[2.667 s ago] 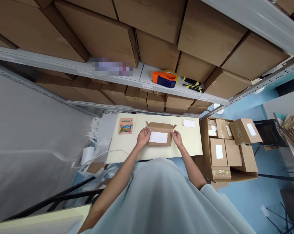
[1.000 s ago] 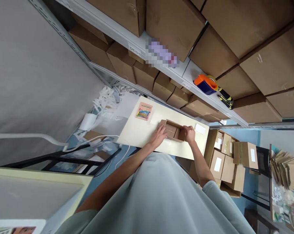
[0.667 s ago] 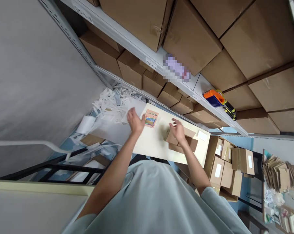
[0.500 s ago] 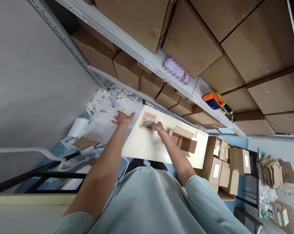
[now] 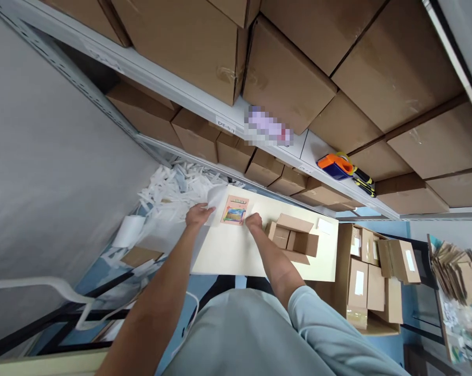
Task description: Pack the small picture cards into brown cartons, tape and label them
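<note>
A pink booklet (image 5: 235, 210) with a colourful picture on its cover lies on the cream tabletop (image 5: 224, 256). To its left, my left hand (image 5: 198, 214) is closed on a translucent sheet of wrap (image 5: 217, 196), which reaches up to the booklet. At the booklet's right edge, my right hand (image 5: 254, 222) is closed with its fingers curled under. Whatever it holds, if anything, is hidden. An open cardboard box (image 5: 293, 239) stands on the tabletop to the right of that hand.
A pile of white paper strips (image 5: 173, 183) and a white roll (image 5: 129, 231) lie to the left. Shelves of cardboard boxes (image 5: 291, 78) rise beyond the table, with an orange and blue tape dispenser (image 5: 335, 166) on one. A large carton (image 5: 343, 261) of smaller boxes stands right.
My left hand was spread over the wrap and is now closed on it, with the sheet's edge lifted. My right hand has drawn back slightly from the booklet's cover to its edge.
</note>
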The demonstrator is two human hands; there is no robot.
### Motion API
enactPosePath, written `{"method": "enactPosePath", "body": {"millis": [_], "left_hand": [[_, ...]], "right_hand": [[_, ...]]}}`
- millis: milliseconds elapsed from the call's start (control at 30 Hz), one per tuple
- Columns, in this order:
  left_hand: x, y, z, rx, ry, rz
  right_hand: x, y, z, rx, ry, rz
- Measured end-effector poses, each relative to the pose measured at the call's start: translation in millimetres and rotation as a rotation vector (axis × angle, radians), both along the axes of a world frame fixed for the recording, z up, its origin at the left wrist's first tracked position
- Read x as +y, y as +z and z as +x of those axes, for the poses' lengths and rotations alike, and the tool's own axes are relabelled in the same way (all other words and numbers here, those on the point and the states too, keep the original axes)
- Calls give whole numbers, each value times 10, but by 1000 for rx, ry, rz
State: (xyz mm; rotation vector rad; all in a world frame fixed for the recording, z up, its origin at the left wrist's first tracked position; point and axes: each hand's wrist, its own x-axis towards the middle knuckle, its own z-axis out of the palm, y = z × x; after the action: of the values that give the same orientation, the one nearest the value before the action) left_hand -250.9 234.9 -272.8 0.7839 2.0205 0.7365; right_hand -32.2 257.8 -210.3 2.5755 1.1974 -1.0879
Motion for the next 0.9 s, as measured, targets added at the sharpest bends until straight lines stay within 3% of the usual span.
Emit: {"method": "enactPosePath", "body": {"millis": [367, 600, 733, 900], "left_hand": [[-58, 182, 696, -134, 76, 114], [-157, 208, 844, -55, -4, 92], [-268, 394, 919, -53, -24, 173], [-402, 763, 1128, -91, -9, 262]], "right_hand": [[-7, -63, -61, 37, 12, 63], [-112, -62, -103, 161, 0, 132], [-183, 92, -174, 237, -4, 206], [-477, 540, -78, 369, 26, 329]]}}
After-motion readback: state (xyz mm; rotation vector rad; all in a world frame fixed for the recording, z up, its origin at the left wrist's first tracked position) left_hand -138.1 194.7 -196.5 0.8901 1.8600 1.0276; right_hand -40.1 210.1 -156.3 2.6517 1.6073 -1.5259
